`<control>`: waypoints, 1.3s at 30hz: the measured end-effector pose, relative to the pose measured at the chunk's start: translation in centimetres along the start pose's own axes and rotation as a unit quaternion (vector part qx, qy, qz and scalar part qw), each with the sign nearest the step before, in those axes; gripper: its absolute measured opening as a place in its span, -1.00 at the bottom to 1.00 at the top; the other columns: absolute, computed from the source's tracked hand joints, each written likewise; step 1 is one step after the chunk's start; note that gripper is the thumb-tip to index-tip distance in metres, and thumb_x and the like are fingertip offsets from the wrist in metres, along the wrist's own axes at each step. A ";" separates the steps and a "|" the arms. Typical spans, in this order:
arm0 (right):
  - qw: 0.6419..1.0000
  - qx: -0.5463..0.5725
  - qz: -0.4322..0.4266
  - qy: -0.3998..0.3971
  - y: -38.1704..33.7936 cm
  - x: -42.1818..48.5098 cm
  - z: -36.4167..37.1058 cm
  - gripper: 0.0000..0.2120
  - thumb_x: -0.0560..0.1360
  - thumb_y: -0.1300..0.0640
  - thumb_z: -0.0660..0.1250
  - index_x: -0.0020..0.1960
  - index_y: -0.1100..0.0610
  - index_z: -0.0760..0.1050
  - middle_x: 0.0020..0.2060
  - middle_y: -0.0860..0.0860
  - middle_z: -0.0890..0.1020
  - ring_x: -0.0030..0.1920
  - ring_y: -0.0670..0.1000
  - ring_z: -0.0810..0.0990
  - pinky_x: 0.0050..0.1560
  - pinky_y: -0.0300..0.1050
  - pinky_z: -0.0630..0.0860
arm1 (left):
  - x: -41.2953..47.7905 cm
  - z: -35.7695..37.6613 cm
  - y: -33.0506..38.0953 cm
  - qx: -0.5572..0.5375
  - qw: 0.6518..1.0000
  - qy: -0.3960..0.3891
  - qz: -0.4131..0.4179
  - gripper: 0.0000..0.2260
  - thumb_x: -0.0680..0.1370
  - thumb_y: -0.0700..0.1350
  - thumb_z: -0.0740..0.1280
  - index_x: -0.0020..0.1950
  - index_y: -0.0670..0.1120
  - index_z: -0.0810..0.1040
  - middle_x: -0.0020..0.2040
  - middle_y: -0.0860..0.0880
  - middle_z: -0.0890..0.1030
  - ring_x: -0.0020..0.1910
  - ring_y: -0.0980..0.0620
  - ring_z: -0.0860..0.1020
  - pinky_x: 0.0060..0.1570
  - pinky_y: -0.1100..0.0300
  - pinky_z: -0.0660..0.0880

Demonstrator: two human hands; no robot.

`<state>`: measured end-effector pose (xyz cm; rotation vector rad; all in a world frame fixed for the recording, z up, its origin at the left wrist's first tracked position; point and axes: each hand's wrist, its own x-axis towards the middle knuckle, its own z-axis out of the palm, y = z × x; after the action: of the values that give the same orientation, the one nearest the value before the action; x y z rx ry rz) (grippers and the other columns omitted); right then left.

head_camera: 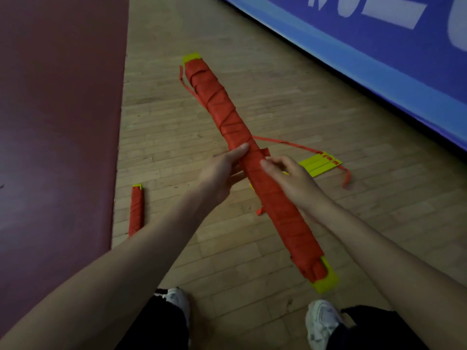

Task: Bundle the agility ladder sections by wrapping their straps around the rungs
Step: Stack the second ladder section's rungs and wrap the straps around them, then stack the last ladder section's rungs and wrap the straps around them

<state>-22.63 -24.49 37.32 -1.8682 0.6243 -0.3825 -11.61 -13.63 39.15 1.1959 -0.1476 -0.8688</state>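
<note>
A long bundle of yellow ladder rungs (255, 157) wrapped in red strap runs diagonally from upper left to lower right, held above the floor. My left hand (222, 170) grips its middle from the left, thumb laid across the top. My right hand (288, 175) holds the bundle from the right, fingers curled round it. A loose red strap (288, 143) trails from the bundle's middle to a few unwrapped yellow rungs (319, 164) lying on the floor to the right. Yellow rung ends show at both tips of the bundle.
A second, shorter wrapped bundle (136, 209) lies on the wooden floor at left, by the edge of a dark red mat (58, 122). A blue banner (379, 59) lines the upper right. My two white shoes (322, 322) stand at the bottom.
</note>
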 end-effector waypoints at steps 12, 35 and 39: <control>0.972 0.105 0.153 -0.142 -0.2 15.8 13.6 -0.85 0.59 0.05 0.27 -0.01 0.10 0.55 -0.15 0.01 0.63 -0.16 -0.06 0.62 -0.21 -0.20 0.54 | 10.3 -14.5 1.7 0.072 0.997 0.014 -0.025 -0.91 0.57 -0.17 0.30 -0.05 -0.11 0.60 -0.20 0.04 0.67 -0.21 0.13 0.61 -0.11 0.27 0.58; 0.893 0.119 0.405 -0.158 21.5 16.5 45.7 -0.75 0.57 0.17 0.30 0.21 0.24 0.51 0.17 0.18 0.58 0.15 0.16 0.57 0.07 0.04 0.54 | 16.3 -40.9 -17.7 0.065 0.935 0.305 -0.169 -0.72 0.52 -0.39 0.08 -0.04 -0.20 0.57 -0.25 -0.12 0.57 -0.40 0.05 0.52 -0.40 0.26 0.47; 0.895 0.078 0.416 -0.139 22.5 17.3 46.3 -0.72 0.55 0.19 0.33 0.21 0.32 0.49 0.02 0.17 0.55 -0.08 0.11 0.53 0.02 0.05 0.58 | 16.5 -41.0 -19.0 0.059 0.928 0.318 -0.184 -0.72 0.52 -0.34 0.08 -0.05 -0.20 0.59 -0.34 -0.09 0.60 -0.52 0.10 0.52 -0.52 0.33 0.43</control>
<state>10.78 -5.85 -1.26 -1.3068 1.0798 0.3823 11.63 4.44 1.12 1.5920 0.5769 -0.7546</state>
